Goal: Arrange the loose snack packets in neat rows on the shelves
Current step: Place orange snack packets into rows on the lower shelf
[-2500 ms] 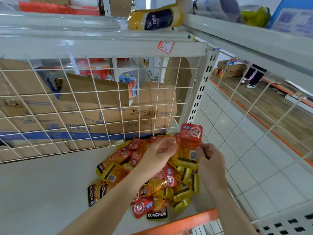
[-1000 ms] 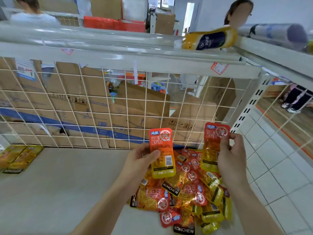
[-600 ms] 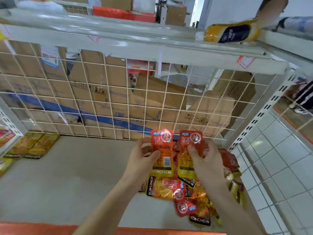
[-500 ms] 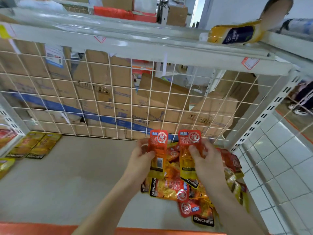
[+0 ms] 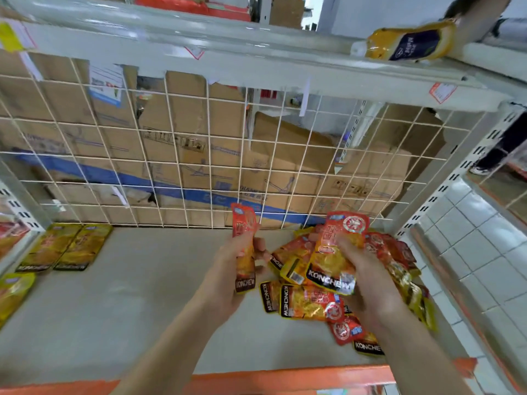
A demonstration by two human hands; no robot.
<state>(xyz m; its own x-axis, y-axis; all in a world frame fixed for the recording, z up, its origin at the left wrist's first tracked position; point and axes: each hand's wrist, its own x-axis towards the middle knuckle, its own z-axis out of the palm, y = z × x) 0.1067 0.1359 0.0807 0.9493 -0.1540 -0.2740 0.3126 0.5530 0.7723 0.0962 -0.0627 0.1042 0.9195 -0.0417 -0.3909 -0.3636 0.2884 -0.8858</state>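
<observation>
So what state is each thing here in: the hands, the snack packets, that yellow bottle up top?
Left hand: grips an orange-red foil snack packet, upright, edge towards camera.
Right hand: grips a second orange-red foil packet, front showing.
Heap of loose packets: jumbled, overlapping, on the grey shelf board.
Two yellow flat packets: lying side by side, back left.
Yellow bottle with dark label: on its side on the upper shelf.

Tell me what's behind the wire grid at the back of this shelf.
Brown cardboard boxes, one with a blue stripe. Whatever is behind the cardboard is hidden.
</observation>
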